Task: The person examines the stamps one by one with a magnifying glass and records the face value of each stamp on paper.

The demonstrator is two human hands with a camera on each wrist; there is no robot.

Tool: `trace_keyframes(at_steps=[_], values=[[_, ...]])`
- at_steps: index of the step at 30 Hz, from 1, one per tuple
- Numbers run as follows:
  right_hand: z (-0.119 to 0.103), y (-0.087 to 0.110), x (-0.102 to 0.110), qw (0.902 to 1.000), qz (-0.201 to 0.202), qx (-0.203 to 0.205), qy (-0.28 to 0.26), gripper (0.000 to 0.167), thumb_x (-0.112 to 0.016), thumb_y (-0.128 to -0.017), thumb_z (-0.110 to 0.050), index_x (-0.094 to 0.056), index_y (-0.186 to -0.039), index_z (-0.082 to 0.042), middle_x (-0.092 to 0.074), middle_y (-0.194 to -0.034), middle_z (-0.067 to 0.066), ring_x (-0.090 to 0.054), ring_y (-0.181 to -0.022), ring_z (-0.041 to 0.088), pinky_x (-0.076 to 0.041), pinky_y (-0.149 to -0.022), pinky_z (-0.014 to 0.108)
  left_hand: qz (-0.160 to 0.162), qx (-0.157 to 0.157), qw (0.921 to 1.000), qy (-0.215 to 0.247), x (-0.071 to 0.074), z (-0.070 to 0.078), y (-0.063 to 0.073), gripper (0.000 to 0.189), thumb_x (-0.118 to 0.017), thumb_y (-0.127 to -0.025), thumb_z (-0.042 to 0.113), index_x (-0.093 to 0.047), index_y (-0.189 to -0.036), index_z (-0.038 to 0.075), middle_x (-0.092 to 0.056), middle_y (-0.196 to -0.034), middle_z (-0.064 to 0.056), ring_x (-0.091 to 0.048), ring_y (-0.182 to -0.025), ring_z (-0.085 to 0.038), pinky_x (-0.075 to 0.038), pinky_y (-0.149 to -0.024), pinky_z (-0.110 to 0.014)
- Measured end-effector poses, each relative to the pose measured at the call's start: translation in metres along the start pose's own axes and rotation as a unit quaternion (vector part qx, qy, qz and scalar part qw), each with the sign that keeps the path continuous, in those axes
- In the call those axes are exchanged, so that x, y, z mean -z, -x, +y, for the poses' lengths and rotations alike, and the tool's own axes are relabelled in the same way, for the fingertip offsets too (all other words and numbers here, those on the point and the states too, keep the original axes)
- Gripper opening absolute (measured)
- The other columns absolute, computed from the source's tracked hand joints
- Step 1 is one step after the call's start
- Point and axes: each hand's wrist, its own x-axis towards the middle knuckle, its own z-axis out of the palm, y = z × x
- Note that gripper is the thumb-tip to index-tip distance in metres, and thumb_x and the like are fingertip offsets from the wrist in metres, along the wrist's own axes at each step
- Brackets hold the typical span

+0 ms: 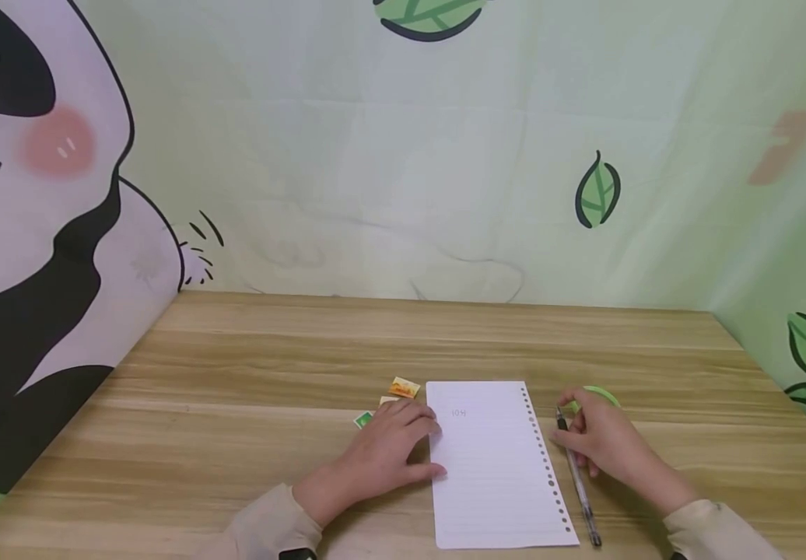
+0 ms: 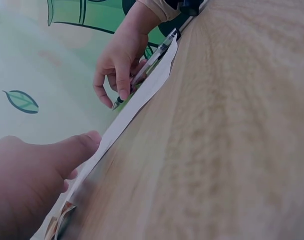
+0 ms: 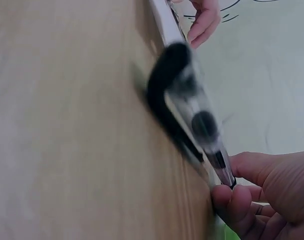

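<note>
Two hands work well apart from the far edge of the tabletop [image 1: 305, 342]. Right hand [image 1: 606, 439]: fingers curled, pinching the clear-barrelled pen [image 1: 580, 482] near its tip, just beside the punched edge of the loose-leaf sheet [image 1: 490, 474]. Left hand [image 1: 392, 447]: fingers relaxed, touching the opposite edge, gripping nothing. I judge the step in hand as handling the pen; lifting it would call for a firm pinch. I see no containers.

Free passage runs across the table [image 1: 291, 334] between the leaf-printed backdrop [image 1: 347, 179] and the far edge of the lined sheet [image 1: 487, 474], while the left hand [image 1: 392, 451] and stamp-like pieces [image 1: 404, 387] obstruct its left side, the right hand [image 1: 602, 439] and clear-barrelled pen [image 1: 580, 486] its right.
</note>
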Motion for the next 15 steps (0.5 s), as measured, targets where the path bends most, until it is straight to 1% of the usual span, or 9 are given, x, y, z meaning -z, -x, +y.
trace_keyframes(at_steps=[7, 10, 14, 15], values=[[-0.001, 0.000, -0.002, 1.0000, 0.006, 0.000, 0.005, 0.045, -0.072, -0.082, -0.008, -0.050, -0.119, 0.007, -0.053, -0.059, 0.004, -0.049, -0.038, 0.012, -0.046, -0.035, 0.030, 0.018, -0.006, 0.9998, 0.000, 0.008, -0.002, 0.000, 0.044, -0.072, -0.081, 0.047, -0.065, -0.110, 0.014, -0.062, -0.119, -0.001, -0.054, -0.117, -0.020, -0.041, -0.105, -0.040], [-0.002, -0.001, -0.003, 0.9999, 0.009, 0.000, 0.013, 0.042, -0.072, -0.082, -0.008, -0.051, -0.117, 0.007, -0.053, -0.058, 0.004, -0.048, -0.037, 0.011, -0.046, -0.035, 0.030, 0.041, -0.012, 0.9990, -0.008, 0.010, -0.006, 0.000, 0.045, -0.074, -0.079, 0.046, -0.065, -0.109, 0.014, -0.063, -0.115, -0.001, -0.056, -0.114, -0.020, -0.044, -0.102, -0.039], [-0.002, 0.000, -0.004, 0.9997, 0.012, -0.005, 0.022, 0.042, -0.072, -0.083, -0.009, -0.051, -0.116, 0.006, -0.053, -0.057, 0.003, -0.048, -0.036, 0.010, -0.046, -0.035, 0.030, 0.086, -0.025, 0.9958, -0.018, 0.012, -0.013, -0.001, 0.044, -0.078, -0.076, 0.042, -0.066, -0.107, 0.013, -0.065, -0.107, 0.000, -0.059, -0.107, -0.018, -0.047, -0.097, -0.037], [-0.002, 0.000, -0.004, 0.9997, 0.012, -0.007, 0.022, 0.042, -0.072, -0.083, -0.009, -0.051, -0.116, 0.006, -0.053, -0.057, 0.003, -0.048, -0.036, 0.010, -0.046, -0.035, 0.030, 0.089, -0.024, 0.9956, -0.017, 0.014, -0.015, -0.001, 0.044, -0.079, -0.076, 0.041, -0.067, -0.107, 0.013, -0.065, -0.107, 0.000, -0.060, -0.106, -0.018, -0.047, -0.096, -0.037]])
